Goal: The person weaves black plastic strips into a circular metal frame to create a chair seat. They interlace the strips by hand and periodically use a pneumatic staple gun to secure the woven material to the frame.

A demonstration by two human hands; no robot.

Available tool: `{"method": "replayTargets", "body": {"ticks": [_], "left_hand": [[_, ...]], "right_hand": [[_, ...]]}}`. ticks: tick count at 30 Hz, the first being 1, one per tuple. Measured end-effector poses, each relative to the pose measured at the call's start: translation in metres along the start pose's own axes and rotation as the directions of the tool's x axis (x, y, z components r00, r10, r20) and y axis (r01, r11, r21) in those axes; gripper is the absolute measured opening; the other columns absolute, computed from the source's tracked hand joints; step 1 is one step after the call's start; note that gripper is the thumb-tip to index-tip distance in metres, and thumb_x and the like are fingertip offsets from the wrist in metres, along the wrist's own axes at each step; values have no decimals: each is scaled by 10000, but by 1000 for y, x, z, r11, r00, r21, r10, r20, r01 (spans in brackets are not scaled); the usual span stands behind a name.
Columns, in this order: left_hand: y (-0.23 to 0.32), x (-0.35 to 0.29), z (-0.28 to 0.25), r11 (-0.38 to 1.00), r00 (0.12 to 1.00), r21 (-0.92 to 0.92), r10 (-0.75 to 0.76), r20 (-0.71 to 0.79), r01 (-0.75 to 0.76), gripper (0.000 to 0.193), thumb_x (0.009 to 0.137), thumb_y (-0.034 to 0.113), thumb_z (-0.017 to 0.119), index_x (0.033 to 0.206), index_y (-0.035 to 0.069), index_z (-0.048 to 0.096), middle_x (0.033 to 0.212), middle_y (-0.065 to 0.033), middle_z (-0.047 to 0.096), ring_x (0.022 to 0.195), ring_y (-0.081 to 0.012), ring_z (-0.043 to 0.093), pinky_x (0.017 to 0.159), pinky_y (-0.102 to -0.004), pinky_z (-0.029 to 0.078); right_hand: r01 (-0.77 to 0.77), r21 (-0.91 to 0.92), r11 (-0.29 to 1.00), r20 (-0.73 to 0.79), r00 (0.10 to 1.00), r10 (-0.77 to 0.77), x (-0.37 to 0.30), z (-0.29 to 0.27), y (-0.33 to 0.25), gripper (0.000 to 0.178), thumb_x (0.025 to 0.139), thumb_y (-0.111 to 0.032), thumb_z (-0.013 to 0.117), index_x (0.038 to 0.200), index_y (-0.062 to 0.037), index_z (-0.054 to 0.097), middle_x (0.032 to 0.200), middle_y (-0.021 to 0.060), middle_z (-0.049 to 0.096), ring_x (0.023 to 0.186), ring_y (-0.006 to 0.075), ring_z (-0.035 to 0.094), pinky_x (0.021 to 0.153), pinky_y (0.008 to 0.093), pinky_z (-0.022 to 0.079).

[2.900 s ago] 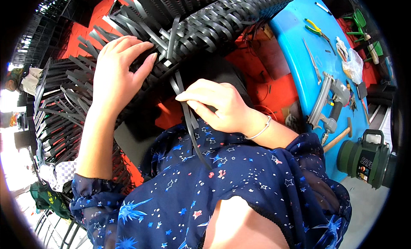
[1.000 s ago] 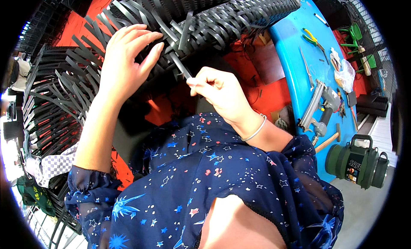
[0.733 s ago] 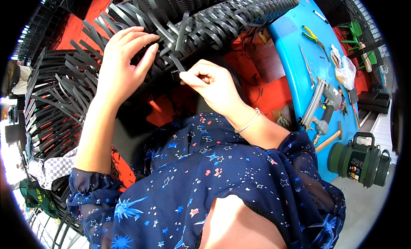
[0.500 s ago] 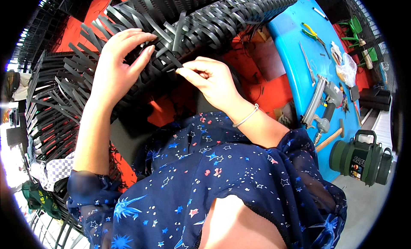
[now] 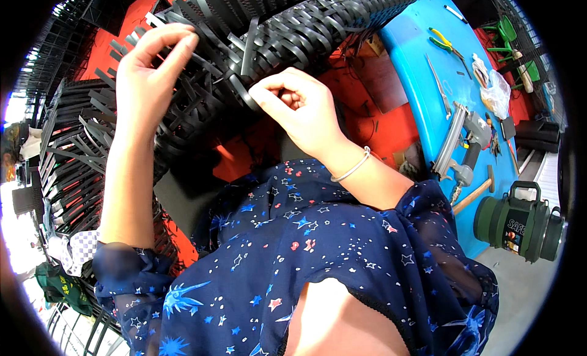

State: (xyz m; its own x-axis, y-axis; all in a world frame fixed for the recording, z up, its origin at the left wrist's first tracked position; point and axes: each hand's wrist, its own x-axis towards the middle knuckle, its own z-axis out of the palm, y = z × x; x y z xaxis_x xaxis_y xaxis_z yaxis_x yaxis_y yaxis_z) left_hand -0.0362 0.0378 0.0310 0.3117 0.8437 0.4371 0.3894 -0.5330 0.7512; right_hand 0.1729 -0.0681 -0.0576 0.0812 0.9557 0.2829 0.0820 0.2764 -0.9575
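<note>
**Your right hand [image 5: 299, 108] pinches a black strip [image 5: 241, 90] at the near edge of the woven piece [image 5: 324, 29]**

Nearest you, on this side of the woven piece, is your dark starry blouse [image 5: 269, 282]. Just beyond it, against the near edge of the weave, your right thumb and forefinger are pressed together on the bent strip, the other fingers curled into the palm, likely so that only the tips bear on such a narrow band. You grip it close to the weave, which should give firm control over the bend.

Your left hand [image 5: 145, 77] hangs by the left part of the woven piece, among loose strip ends [image 5: 208, 16]. Thumb and forefinger tips nearly meet; you may have a strip end between them, but I cannot tell.

To the right of the woven piece, a blue table [image 5: 397, 50] carries a wooden-handled hammer [image 5: 474, 196], a grey air tool [image 5: 468, 151] and, farther off, pliers [image 5: 448, 43], probably laid there to stay reachable yet clear of the weave.
</note>
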Motion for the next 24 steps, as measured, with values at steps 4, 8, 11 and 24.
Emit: {"method": "replayTargets", "body": {"ticks": [4, 8, 11, 24], "left_hand": [[4, 10, -8, 992, 988, -124, -34, -154, 15, 199, 967, 148, 759, 1121, 23, 776, 1036, -6, 760, 945, -58, 666, 903, -216, 503], [5, 21, -18, 986, 966, -151, 28, -258, -69, 232, 993, 158, 728, 1135, -26, 736, 966, -36, 762, 853, -68, 677, 810, -199, 520], [0, 28, -17, 992, 974, -126, -4, -226, -25, 229, 1019, 159, 684, 1160, -21, 705, 1074, -85, 777, 787, -53, 637, 762, -195, 507], [17, -5, -2, 590, 748, 642, 663, -40, -489, 241, 869, 60, 767, 1108, 74, 743, 1224, -76, 719, 1045, -257, 693, 914, -363, 547]], "right_hand": [[134, 29, 991, -45, 990, -132, -2, -3, -7, 67, 932, -40, 744, 997, -31, 757, 951, -8, 651, 749, 31, 570, 663, 183, 455], [202, -13, 979, -19, 979, -203, -3, -4, -11, 81, 928, -20, 738, 1006, -27, 757, 959, 3, 653, 755, 38, 581, 661, 189, 462], [220, -24, 975, -6, 976, -220, -6, -1, -13, 98, 917, -4, 737, 1011, -25, 757, 959, 8, 652, 755, 42, 584, 659, 192, 465], [271, 6, 962, 189, 945, -268, -11, -3, -26, 402, 920, -2, 698, 1319, -42, 673, 987, 37, 620, 690, 65, 562, 682, 224, 485]]}}
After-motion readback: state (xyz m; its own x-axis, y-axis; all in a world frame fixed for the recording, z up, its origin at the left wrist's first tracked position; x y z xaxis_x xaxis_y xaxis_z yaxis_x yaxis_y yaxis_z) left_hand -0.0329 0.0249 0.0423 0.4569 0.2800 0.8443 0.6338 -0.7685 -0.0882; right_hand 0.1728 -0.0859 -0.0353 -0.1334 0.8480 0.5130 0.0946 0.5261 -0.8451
